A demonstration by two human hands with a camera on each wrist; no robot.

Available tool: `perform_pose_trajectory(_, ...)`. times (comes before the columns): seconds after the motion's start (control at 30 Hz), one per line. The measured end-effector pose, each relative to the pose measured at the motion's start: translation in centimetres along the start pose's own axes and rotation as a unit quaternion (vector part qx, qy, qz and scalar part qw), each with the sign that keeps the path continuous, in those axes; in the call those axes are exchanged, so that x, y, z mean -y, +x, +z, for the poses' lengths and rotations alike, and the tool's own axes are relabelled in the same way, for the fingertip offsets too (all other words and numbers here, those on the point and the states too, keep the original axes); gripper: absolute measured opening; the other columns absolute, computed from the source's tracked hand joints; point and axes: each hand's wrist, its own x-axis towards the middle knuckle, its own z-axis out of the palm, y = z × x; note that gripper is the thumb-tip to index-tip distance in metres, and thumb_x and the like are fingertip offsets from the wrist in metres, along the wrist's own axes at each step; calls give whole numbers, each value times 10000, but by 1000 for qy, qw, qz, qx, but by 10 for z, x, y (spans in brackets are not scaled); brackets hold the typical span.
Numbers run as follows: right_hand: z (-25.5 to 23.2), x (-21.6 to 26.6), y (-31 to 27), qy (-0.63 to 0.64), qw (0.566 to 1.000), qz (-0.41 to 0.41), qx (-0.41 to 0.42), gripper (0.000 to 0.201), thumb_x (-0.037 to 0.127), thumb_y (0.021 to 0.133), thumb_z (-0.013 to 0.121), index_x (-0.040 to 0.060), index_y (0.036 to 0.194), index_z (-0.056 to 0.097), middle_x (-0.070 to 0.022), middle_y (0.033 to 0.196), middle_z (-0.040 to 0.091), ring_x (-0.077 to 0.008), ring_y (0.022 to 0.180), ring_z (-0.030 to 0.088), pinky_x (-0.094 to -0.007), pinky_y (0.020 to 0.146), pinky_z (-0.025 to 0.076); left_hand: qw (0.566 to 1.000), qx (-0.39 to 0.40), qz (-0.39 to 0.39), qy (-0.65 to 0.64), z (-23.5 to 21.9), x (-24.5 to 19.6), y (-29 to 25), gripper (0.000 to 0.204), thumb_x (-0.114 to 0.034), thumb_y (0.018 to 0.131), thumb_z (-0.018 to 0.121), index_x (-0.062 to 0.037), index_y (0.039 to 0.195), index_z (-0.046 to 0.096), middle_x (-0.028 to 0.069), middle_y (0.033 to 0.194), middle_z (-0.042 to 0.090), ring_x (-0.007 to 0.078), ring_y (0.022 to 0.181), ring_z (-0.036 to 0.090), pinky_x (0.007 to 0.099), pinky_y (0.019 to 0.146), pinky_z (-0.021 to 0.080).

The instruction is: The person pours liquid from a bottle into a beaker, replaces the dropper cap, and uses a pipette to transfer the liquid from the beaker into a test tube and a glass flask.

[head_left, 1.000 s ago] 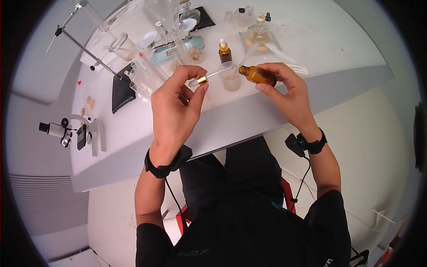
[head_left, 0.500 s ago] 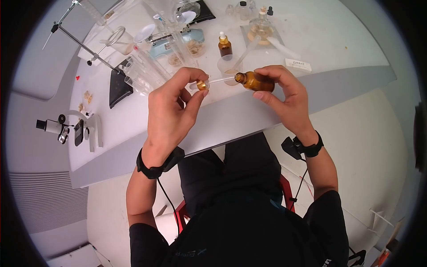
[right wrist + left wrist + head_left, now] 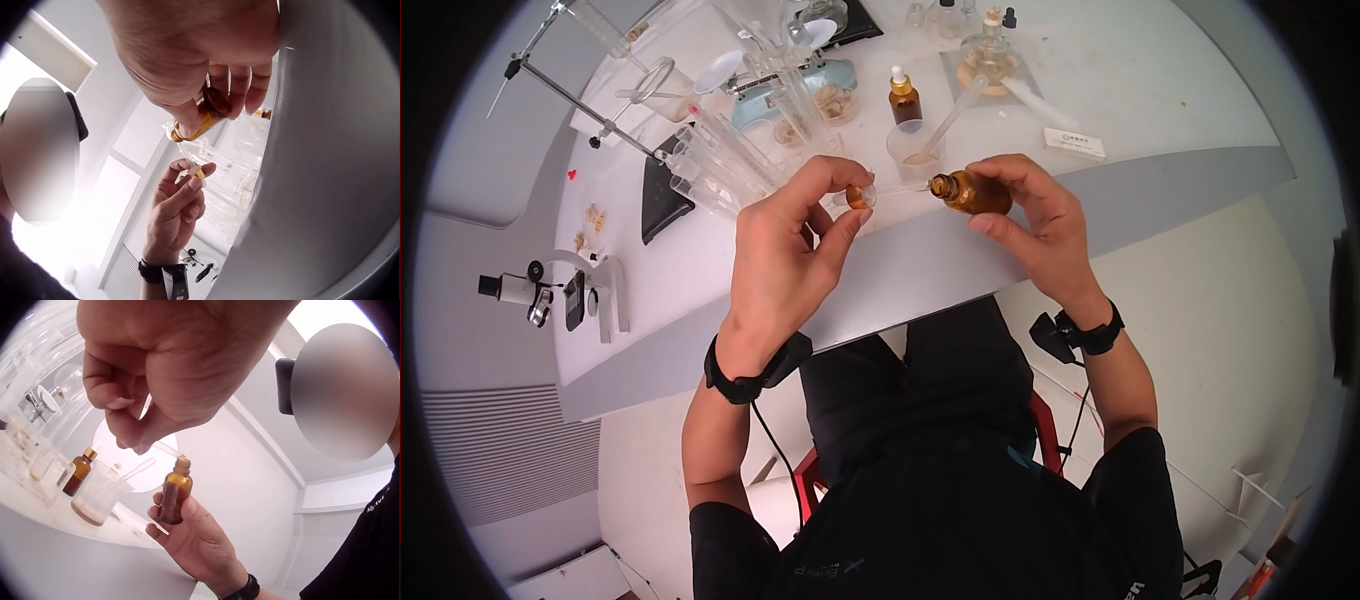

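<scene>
Between thumb and fingers, my left hand (image 3: 780,240) pinches a dropper cap (image 3: 860,197) by its gold collar. Its thin glass tube (image 3: 903,188) points right, with the end at the mouth of an amber glass bottle (image 3: 982,193). My right hand (image 3: 1048,235) grips this bottle around its body, and its threaded neck faces the dropper. Seen from the left wrist, the bottle (image 3: 175,495) tilts slightly and the tube (image 3: 167,449) comes down to its neck. Just behind the tube stands a translucent plastic cup (image 3: 908,143) with a plastic pipette (image 3: 953,118) leaning in it.
Behind the cup stands another amber dropper bottle (image 3: 905,100). A small white box (image 3: 1073,144) lies right, before a glass lamp (image 3: 990,62). Left are clear tubes (image 3: 710,170), a blue balance (image 3: 820,78), a metal stand (image 3: 580,98) and a microscope (image 3: 607,295).
The dropper's tube has swung down from over the cup, and its end has come to the bottle's mouth. My right hand has brought the bottle slightly lower and left.
</scene>
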Motion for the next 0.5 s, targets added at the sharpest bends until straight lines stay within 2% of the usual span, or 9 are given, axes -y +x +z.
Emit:
perform_pose_trajectory(0.23, 0, -1, -1, 9, 1000, 13, 0, 379, 32, 870, 750, 40, 1231, 636, -42, 1111, 653, -126, 988, 612, -277, 888, 494, 1000, -4, 16, 4, -3, -3, 1, 210, 52, 861, 701, -20, 1054, 661, 10, 991, 721, 28, 578, 498, 187, 509, 396)
perform_pose_trajectory(0.3, 0, -2, -1, 9, 1000, 13, 2, 380, 32, 868, 752, 40, 1230, 636, -41, 1109, 654, -125, 979, 612, -277, 885, 494, 1000, -15, 9, -4, -6, -6, 1, 240, 41, 826, 726, -54, 1042, 684, 31, 945, 716, 101, 537, 518, 248, 500, 394)
perform_pose_trajectory(0.5, -1, -5, -4, 8, 1000, 22, 6, 383, 25, 854, 758, 38, 1218, 639, -33, 1102, 657, -121, 944, 606, -282, 880, 492, 1000, -14, 18, 1, -14, -14, 3, 237, 31, 829, 726, -64, 1046, 720, 29, 971, 727, 96, 536, 523, 235, 482, 379)
